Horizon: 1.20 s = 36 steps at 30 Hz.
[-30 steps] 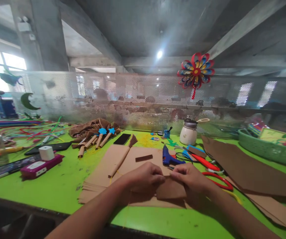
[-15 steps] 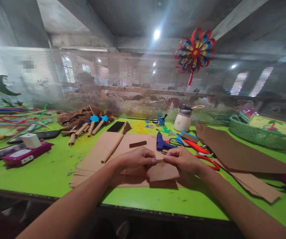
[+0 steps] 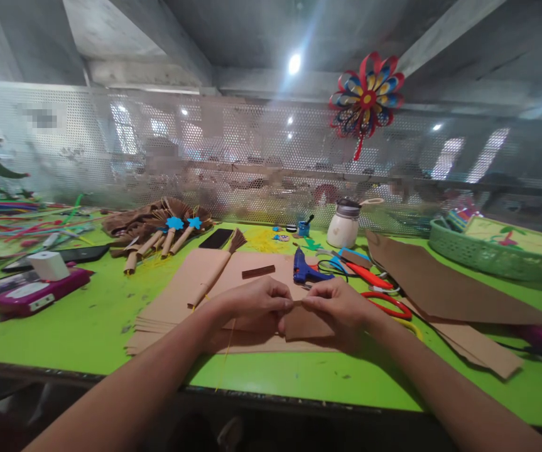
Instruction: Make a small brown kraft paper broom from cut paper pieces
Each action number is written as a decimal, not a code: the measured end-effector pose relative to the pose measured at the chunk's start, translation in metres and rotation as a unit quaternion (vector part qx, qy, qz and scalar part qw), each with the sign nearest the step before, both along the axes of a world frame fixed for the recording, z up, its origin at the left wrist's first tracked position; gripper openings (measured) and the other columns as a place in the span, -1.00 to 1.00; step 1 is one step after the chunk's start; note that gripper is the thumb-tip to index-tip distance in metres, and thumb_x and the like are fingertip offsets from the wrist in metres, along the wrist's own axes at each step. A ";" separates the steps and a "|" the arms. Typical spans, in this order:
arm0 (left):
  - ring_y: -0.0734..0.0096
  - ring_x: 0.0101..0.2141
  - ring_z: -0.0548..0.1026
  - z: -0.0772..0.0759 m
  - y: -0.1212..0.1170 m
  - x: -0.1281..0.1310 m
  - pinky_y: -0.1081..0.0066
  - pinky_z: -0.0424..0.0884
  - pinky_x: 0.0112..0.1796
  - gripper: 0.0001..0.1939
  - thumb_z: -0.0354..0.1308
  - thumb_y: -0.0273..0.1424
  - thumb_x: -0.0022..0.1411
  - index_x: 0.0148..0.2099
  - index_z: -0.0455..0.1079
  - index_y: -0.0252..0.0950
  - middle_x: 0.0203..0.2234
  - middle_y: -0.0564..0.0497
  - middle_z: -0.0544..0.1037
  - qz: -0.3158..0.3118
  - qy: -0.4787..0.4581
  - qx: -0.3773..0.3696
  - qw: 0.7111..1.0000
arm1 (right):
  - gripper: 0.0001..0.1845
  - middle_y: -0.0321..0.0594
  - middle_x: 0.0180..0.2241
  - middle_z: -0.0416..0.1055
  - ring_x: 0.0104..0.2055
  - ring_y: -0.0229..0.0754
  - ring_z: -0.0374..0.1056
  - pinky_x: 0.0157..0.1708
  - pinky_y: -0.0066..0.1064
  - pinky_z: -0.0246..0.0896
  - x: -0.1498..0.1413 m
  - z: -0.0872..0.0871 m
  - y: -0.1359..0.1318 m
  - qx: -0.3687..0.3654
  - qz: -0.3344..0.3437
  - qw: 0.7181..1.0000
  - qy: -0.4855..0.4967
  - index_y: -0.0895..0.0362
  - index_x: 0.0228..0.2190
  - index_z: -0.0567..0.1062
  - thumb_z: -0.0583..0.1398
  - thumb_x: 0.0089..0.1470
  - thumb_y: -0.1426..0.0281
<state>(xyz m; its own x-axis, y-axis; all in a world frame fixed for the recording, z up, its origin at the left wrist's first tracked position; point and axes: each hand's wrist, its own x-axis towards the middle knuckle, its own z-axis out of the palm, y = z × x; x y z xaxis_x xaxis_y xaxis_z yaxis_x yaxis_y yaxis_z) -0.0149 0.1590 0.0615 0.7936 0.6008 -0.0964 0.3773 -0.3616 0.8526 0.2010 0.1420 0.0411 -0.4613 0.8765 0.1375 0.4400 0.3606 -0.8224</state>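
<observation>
Both hands pinch the top edge of a small piece of brown paper [image 3: 309,323], which hangs toward me over a stack of larger brown sheets [image 3: 162,314]. My left hand [image 3: 262,301] grips the edge on the left, with its lower fingers behind the piece. My right hand [image 3: 334,302] pinches the same edge close beside it, thumb and forefinger together. Beyond them lies a dark brown pleated paper strip [image 3: 258,272] on the stack. A rolled paper tube with a frayed brush-like end [image 3: 211,276] rests left of it. Behind my right hand is a blue glue gun [image 3: 306,269].
Red-handled scissors [image 3: 369,276] and brown paper sheets [image 3: 440,289] lie to the right, near a green basket [image 3: 497,251]. A white jar [image 3: 343,227] stands at the back. Paper fans [image 3: 169,235], a phone [image 3: 216,238] and a magenta power strip [image 3: 42,292] are leftward.
My right hand has slid left along the paper edge, closer to my left hand. The paper's lower right corner is now behind my right hand. The view has shifted slightly.
</observation>
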 end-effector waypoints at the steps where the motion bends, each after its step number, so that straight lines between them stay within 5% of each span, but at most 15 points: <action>1: 0.49 -0.48 0.42 0.000 0.001 -0.001 0.48 0.28 -0.38 -0.80 -0.01 -0.33 0.21 -0.40 0.30 -0.33 -0.58 0.06 0.49 0.001 -0.006 -0.006 1.000 | -0.67 -0.36 -0.64 0.16 -0.58 -0.36 0.01 -0.59 -0.48 -0.13 0.001 0.001 0.000 -0.006 -0.006 1.000 0.003 0.20 -0.64 0.40 0.18 -0.05 0.20; 11: 0.43 -0.49 0.40 0.006 0.007 -0.003 0.48 0.26 -0.46 -0.84 -0.01 -0.46 0.00 -0.35 0.34 -0.36 -0.58 0.04 0.45 0.119 -0.051 0.036 0.991 | -0.58 -0.42 -0.71 0.08 -0.63 -0.39 -0.08 -0.61 -0.47 -0.23 0.004 0.002 0.002 -0.039 -0.015 0.997 0.057 0.19 -0.64 0.36 0.20 -0.08 0.09; 17: 0.45 -0.45 0.35 0.000 -0.004 0.007 0.49 0.24 -0.43 -0.70 0.01 -0.22 0.14 -0.31 0.41 -0.35 -0.50 0.03 0.44 0.072 -0.025 0.103 0.992 | -0.66 -0.34 -0.61 0.22 -0.55 -0.34 0.07 -0.56 -0.47 -0.07 -0.005 -0.008 -0.002 -0.059 -0.024 0.993 0.101 0.19 -0.58 0.39 0.23 -0.07 0.15; 25: 0.57 -0.58 0.22 -0.007 -0.006 0.011 0.55 0.10 -0.55 -0.77 0.00 -0.34 0.14 -0.46 0.35 -0.38 -0.64 0.12 0.32 0.082 -0.017 0.116 0.990 | -0.69 -0.34 -0.62 0.22 -0.56 -0.35 0.07 -0.56 -0.48 -0.04 -0.006 -0.005 -0.001 -0.007 0.010 0.999 0.038 0.20 -0.58 0.43 0.18 -0.01 0.22; 36: 0.57 -0.59 0.23 0.001 0.003 0.003 0.52 0.13 -0.52 -0.69 0.07 -0.27 0.15 -0.53 0.31 -0.37 -0.68 0.11 0.30 0.074 -0.033 0.106 0.991 | -0.70 -0.33 -0.59 0.25 -0.55 -0.36 0.10 -0.56 -0.49 -0.03 0.002 0.006 -0.002 -0.059 0.032 0.996 0.063 0.20 -0.52 0.45 0.20 -0.02 0.20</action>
